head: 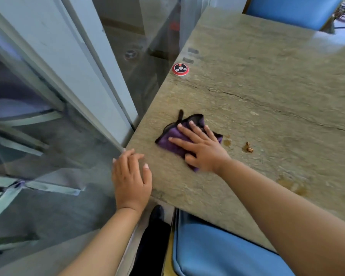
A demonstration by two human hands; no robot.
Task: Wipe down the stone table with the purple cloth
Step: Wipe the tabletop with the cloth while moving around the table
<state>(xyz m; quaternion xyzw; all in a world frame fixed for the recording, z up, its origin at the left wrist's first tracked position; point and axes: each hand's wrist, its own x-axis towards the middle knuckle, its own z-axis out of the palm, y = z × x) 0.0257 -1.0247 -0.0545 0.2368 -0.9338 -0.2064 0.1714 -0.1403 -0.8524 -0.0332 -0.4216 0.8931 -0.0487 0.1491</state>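
The purple cloth (172, 141), edged in black, lies folded on the grey-green stone table (267, 92) near its left corner. My right hand (199, 147) presses flat on the cloth with fingers spread, covering much of it. My left hand (130, 178) rests palm down on the table's near left corner, fingers apart, holding nothing. Brown stains and crumbs (247, 147) sit just right of the cloth, and a wet yellowish patch (295, 186) lies near the front edge.
A round red and black call button (180, 69) sits near the table's left edge. A glass wall with white frames (100, 62) borders the table on the left. Blue chairs stand at the near side (217, 253) and far side (291, 10).
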